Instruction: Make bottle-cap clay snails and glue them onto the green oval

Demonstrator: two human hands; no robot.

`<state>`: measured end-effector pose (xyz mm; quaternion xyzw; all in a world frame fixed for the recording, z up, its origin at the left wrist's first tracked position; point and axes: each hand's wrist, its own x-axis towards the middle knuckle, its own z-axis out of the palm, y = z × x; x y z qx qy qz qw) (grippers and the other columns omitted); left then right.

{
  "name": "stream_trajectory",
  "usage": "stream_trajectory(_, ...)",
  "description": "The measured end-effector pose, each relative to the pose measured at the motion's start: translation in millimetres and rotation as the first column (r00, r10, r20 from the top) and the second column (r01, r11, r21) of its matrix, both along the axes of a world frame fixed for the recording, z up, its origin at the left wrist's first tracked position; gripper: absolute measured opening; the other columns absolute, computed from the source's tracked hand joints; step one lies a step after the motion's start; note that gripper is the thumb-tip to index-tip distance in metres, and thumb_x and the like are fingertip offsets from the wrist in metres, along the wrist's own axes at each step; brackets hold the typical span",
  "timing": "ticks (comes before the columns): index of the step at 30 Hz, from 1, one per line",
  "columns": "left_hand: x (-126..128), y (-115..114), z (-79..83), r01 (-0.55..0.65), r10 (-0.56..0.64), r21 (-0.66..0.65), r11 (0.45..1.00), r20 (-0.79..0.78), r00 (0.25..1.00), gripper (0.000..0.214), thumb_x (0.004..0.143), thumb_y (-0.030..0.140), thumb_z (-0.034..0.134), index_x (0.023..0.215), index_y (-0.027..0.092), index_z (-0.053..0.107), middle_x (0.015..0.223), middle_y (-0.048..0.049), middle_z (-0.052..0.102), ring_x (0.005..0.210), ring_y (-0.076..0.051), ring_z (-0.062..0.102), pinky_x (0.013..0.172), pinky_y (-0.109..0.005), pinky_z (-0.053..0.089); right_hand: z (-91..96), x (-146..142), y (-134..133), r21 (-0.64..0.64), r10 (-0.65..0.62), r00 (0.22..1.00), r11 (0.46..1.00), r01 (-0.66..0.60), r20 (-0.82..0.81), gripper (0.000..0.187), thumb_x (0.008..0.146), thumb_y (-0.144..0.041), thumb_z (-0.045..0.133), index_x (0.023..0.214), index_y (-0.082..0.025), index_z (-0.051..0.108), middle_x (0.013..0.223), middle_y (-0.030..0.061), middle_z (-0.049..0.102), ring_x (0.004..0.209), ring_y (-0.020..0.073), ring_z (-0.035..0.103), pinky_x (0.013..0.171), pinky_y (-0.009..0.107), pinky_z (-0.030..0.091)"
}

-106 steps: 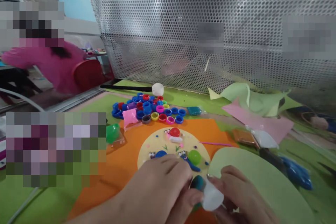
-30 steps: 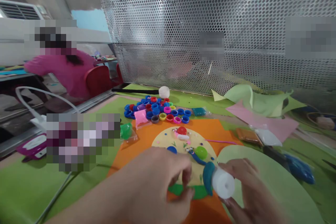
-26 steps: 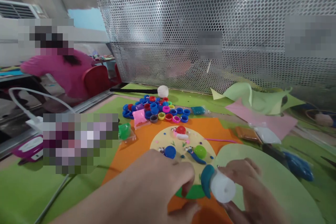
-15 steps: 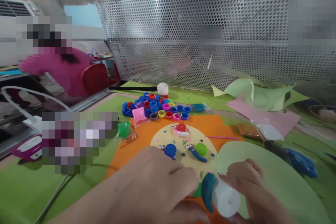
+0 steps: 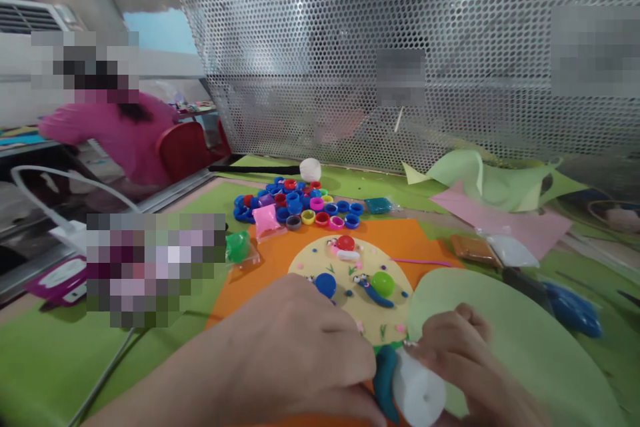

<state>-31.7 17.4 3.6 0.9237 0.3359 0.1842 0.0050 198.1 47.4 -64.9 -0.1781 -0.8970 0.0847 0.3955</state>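
My right hand pinches a white bottle cap at the bottom of the view. A curved teal piece of modelling clay lies along the cap's left side. Against that clay are the curled fingers of my left hand; its fingertips are partly hidden. Just beyond my hands, a round cream card carries small snail figures with clay bodies, among them a red cap, a blue cap and a green cap. Under the card lies orange paper.
Many coloured bottle caps are heaped behind the card. Clay packets, one pink, lie around. At right are a pale green paper circle and a blue packet. A perforated metal panel stands behind; a person in pink sits left.
Both hands have shifted slightly, the right one left and the cap with its teal clay a little lower and to the left. My left fingers now sit closer against the clay.
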Motion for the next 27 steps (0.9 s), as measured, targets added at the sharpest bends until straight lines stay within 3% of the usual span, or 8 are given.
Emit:
stream_trajectory(8,3.5,2.1,2.1,0.003,-0.003,0.051,0.999,-0.001,1.0,0.063,0.098,0.048,0.019,0.052,0.018,0.051,0.044,0.005,0.051,0.038,-0.009,0.039,0.042,-0.028,0.018,1.9,-5.0,0.9,-0.011,-0.011,1.0,1.0,0.011,0.001,0.025,0.092,-0.035,0.052,0.113,-0.022,0.05,0.078,0.0001,0.061,0.072,0.0166,0.058,0.072,0.034,0.039)
stream_trajectory(12,1.5,2.7,8.1,0.047,-0.047,-0.009,0.999,-0.003,0.999,0.067,0.099,0.048,0.015,0.055,0.018,0.056,0.046,0.0056,0.055,0.041,-0.008,0.045,0.043,-0.026,0.026,7.2,-11.8,1.9,0.028,-0.04,0.993,0.999,0.044,-0.113,0.022,0.094,-0.037,0.047,0.107,-0.02,0.051,0.071,-0.0018,0.059,0.062,0.0137,0.057,0.066,0.032,0.039)
stream_trajectory(18,-0.1,0.1,3.9,0.067,-0.1,-0.209,0.976,-0.15,0.984,0.018,0.085,0.037,0.062,0.075,0.021,0.063,0.063,0.0078,0.067,0.054,-0.011,0.058,0.048,-0.027,0.03,8.6,-14.5,1.5,0.035,-0.083,0.988,0.995,0.088,-0.127,0.018,0.095,-0.034,0.045,0.105,-0.019,0.047,0.07,-0.0036,0.059,0.062,0.012,0.058,0.074,0.032,0.036)
stream_trajectory(23,-0.4,-0.8,3.3,0.063,-0.095,-0.249,0.966,-0.119,0.988,0.014,0.081,0.034,0.067,0.08,0.02,0.063,0.067,0.0081,0.07,0.056,-0.011,0.06,0.051,-0.027,0.034,6.0,-15.8,-0.2,0.045,-0.082,0.989,0.995,0.088,-0.124,0.018,0.096,-0.034,0.044,0.105,-0.019,0.045,0.07,-0.0036,0.058,0.062,0.0115,0.057,0.075,0.032,0.036)
stream_trajectory(27,-5.6,0.2,7.6,0.063,-0.086,-0.31,0.949,-0.061,0.994,0.019,0.082,0.034,0.066,0.071,0.02,0.059,0.061,0.0079,0.066,0.057,-0.009,0.059,0.054,-0.024,0.036,11.1,-19.2,-0.6,0.065,-0.119,0.982,0.989,0.129,-0.149,0.017,0.096,-0.033,0.042,0.102,-0.018,0.047,0.068,-0.0043,0.058,0.06,0.0107,0.057,0.075,0.031,0.035)
